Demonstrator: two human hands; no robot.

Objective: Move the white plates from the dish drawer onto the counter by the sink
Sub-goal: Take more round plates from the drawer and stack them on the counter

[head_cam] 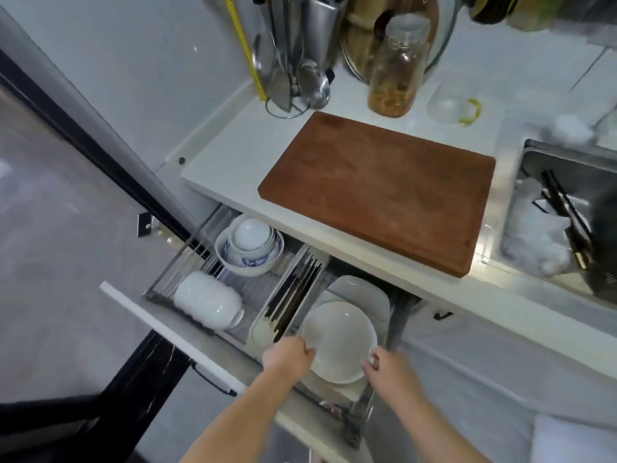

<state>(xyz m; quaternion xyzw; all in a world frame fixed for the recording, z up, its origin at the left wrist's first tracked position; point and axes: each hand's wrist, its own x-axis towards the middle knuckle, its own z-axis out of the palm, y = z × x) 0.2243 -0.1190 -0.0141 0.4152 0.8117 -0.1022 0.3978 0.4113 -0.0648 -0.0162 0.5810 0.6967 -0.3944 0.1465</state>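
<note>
Head view: left hand (289,357) and right hand (384,365) each grip opposite rims of the round white ceramic plate (339,342), topmost in the pulled-out dish drawer (173,332); lift level, clearing the wire rack.
</note>
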